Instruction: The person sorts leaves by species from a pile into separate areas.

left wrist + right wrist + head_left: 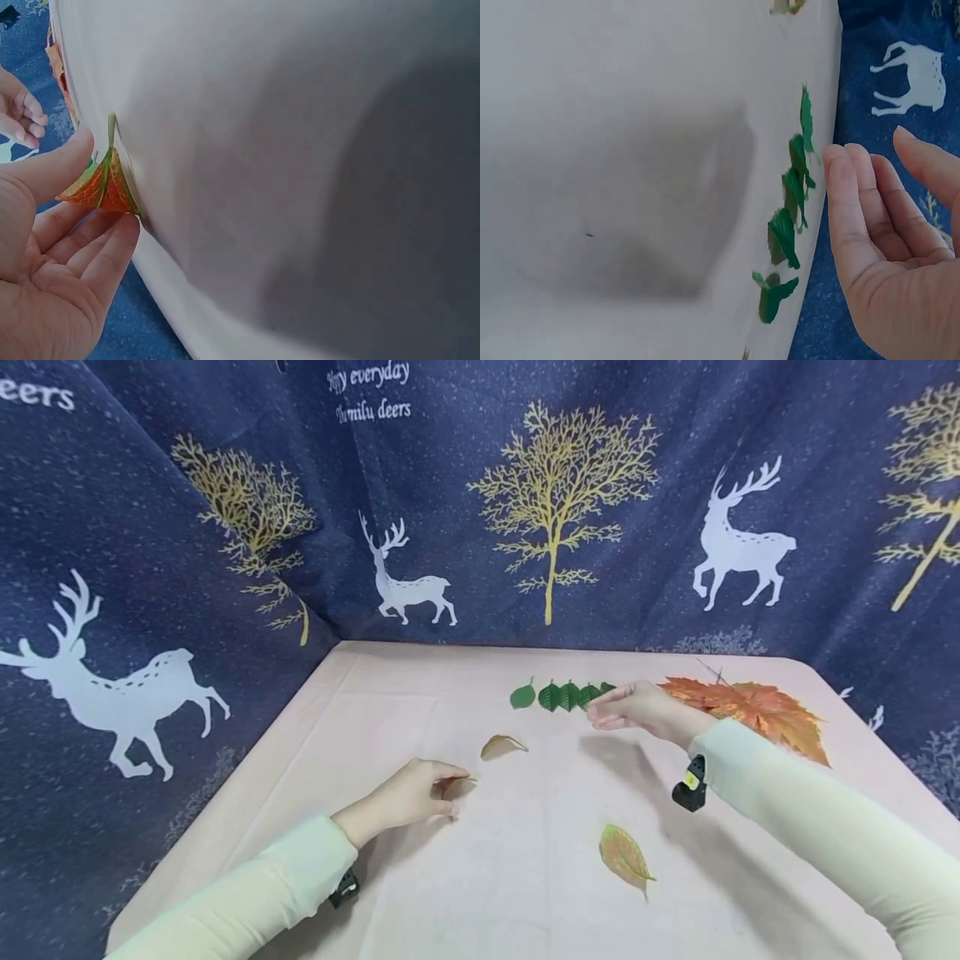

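My left hand (408, 795) pinches a small orange leaf with green veins (109, 184) between thumb and fingertips, a little above the table. Just beyond that hand lies a curled yellow-brown leaf (498, 747). My right hand (645, 710) hovers near the right end of a row of several green leaves (569, 697). Its fingers (845, 187) are extended and together, the thumb apart, with nothing between them. In the head view it partly covers the row's right end. A green and reddish leaf (624, 853) rests on the table nearer to me.
Large orange maple leaves (750, 714) lie at the back right of the pale table (487, 885), beside the right forearm. A dark blue cloth (480, 560) printed with deer and trees hangs behind and to the left.
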Motion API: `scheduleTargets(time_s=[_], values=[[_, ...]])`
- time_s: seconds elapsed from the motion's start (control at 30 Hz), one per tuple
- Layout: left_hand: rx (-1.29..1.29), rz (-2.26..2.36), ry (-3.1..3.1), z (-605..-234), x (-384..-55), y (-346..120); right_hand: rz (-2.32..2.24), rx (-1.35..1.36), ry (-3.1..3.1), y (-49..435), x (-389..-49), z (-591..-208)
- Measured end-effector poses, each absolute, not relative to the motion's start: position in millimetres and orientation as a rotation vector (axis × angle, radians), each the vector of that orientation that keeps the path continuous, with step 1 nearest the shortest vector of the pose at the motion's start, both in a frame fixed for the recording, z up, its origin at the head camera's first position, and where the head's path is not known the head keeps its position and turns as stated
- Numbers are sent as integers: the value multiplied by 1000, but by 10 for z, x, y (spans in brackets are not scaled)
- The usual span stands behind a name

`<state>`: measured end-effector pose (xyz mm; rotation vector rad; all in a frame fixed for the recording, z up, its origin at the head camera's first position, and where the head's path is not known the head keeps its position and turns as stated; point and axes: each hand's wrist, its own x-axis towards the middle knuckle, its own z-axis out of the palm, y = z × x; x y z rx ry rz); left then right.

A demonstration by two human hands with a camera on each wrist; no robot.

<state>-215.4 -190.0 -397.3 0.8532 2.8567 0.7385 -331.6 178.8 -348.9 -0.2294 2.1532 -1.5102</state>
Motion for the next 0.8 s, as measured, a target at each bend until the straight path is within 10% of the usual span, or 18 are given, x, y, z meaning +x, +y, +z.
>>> scheduleTargets(time_s=[0.8], values=[[581, 994, 2934, -3902, -2116, -1814, -1371, -275, 2232, 2012, -2497, -3703]])
